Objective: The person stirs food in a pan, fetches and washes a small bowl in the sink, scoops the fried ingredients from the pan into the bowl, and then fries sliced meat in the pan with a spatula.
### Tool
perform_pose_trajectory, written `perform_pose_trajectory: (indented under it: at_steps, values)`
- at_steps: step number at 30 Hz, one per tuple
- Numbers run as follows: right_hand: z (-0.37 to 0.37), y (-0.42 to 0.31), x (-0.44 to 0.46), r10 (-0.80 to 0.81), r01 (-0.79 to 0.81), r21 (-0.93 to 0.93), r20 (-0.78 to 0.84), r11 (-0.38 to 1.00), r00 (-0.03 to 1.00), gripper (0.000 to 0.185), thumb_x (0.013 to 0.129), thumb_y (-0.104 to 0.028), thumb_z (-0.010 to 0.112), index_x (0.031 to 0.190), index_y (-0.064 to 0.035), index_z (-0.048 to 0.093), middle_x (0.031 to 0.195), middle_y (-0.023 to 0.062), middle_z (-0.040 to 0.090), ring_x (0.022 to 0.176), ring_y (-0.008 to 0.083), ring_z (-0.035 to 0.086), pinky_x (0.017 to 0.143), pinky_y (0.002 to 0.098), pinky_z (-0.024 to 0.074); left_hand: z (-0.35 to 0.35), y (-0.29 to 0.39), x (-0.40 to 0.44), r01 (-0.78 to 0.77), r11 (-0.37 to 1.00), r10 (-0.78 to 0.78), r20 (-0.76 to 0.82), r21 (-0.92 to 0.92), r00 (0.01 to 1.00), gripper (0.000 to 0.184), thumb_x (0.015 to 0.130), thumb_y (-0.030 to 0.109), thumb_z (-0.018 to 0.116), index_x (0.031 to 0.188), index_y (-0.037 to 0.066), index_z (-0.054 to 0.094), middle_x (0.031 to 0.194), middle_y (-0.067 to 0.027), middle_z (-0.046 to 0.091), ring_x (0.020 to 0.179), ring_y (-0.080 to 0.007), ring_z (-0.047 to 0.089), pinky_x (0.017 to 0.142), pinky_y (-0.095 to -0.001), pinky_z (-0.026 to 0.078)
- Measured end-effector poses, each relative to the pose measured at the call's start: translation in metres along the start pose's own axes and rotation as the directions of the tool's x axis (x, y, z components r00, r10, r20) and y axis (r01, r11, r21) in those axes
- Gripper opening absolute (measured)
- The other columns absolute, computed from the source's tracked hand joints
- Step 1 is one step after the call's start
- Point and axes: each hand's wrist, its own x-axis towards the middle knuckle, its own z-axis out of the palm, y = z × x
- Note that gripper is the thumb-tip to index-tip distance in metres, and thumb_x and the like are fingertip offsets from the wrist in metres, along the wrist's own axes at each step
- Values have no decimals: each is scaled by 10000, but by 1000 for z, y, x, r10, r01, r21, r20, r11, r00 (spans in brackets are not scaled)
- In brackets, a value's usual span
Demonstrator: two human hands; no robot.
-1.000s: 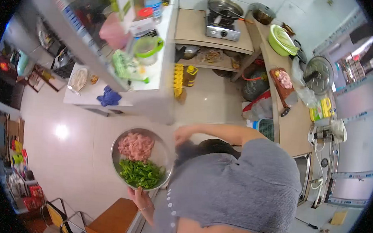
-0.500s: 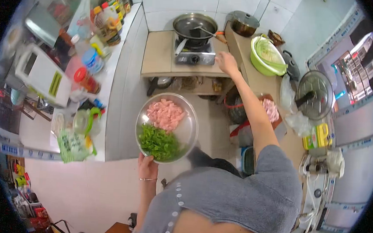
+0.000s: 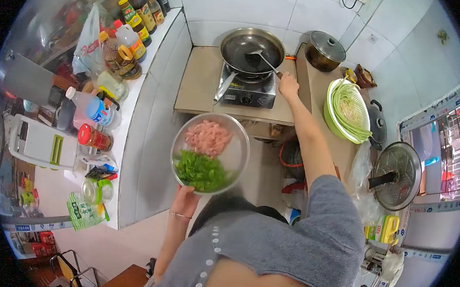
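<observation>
My left hand [image 3: 185, 196] grips the near rim of a round metal plate [image 3: 238, 157], held in the air in front of the stove. On it, sliced pinkish raw meat [image 3: 208, 138] lies at the far side and chopped green vegetable [image 3: 201, 171] at the near side. My right hand [image 3: 288, 86] is closed around the dark handle of a spatula [image 3: 266, 60]. The spatula's metal blade rests inside a dark wok [image 3: 242, 45], which sits on a portable gas stove [image 3: 247, 94]. The wok's own handle points toward me.
Sauce bottles [image 3: 133, 22] and jars line the left ledge [image 3: 140, 111]. To the right are a lidded pot [image 3: 325, 50], a green basin [image 3: 330, 115] of long green vegetables, a glass lid [image 3: 396, 177] and a yellow jug [image 3: 388, 228]. A chair [image 3: 74, 271] stands behind at lower left.
My right hand has gone from beside the stove, fingers free, to holding the spatula handle at the wok. The view has shifted; the plate stays in my left hand.
</observation>
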Motion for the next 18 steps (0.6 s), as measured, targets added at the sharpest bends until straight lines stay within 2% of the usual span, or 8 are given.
perform_pose_trajectory:
  at_steps: [2,4,5,9,11,14,16,18]
  values:
    - [4,4,7,-7,7,12,12,1000,1000,388,820,-347,598,956,1,492,929,204,608,849,355,621,703,479,500,5,3,23,12,1000,-11,-16,16,1000,587,731,-48,465,1289,96,353,1238,-109,471,1124,-272,503,862,-404,519]
    - [-11,8,14,-55,73,146,-125,987,991,376,813,-311,590,930,27,474,877,239,608,773,433,604,706,495,485,6,10,52,13,1000,-14,31,18,999,568,738,-42,466,1281,87,361,1224,-108,483,1117,-266,509,855,-401,521]
    - [-24,10,13,-52,67,130,-116,989,992,376,813,-311,590,930,27,474,877,239,608,773,433,604,706,495,485,5,11,67,9,1000,-11,74,21,997,549,745,-36,467,1273,79,369,1211,-108,494,1109,-261,515,847,-397,523]
    - [-48,19,3,12,44,295,-185,954,983,395,843,-344,537,916,37,462,792,260,604,765,439,596,674,501,469,19,36,131,129,987,-141,137,92,980,506,759,-24,469,1252,61,395,1195,-104,507,1077,-256,537,837,-402,522]
    - [-60,14,-17,-49,54,267,-24,962,999,418,829,-387,557,907,18,487,806,259,608,794,441,587,685,495,456,47,46,142,39,993,-53,119,112,992,468,768,-15,475,1229,44,419,1164,-111,525,1038,-262,559,826,-409,521]
    - [-55,24,-3,-29,15,343,35,939,999,436,820,-420,573,902,2,506,824,260,608,824,432,580,699,476,452,51,58,199,57,988,-83,185,142,979,456,777,-13,473,1226,39,422,1138,-119,540,1015,-273,569,833,-421,517]
    - [-59,16,-12,-21,23,397,-10,917,1000,425,822,-413,576,878,4,514,816,258,605,813,421,583,696,463,453,73,69,220,20,960,-71,175,280,982,421,779,-15,478,1197,7,428,1110,-147,548,995,-280,578,829,-423,519]
    - [-62,14,-19,-3,27,454,-53,891,999,416,824,-405,579,853,6,521,808,257,602,803,411,586,693,451,454,89,75,243,7,950,-60,162,313,985,405,777,-20,481,1178,-13,424,1105,-165,544,972,-282,588,811,-420,531]
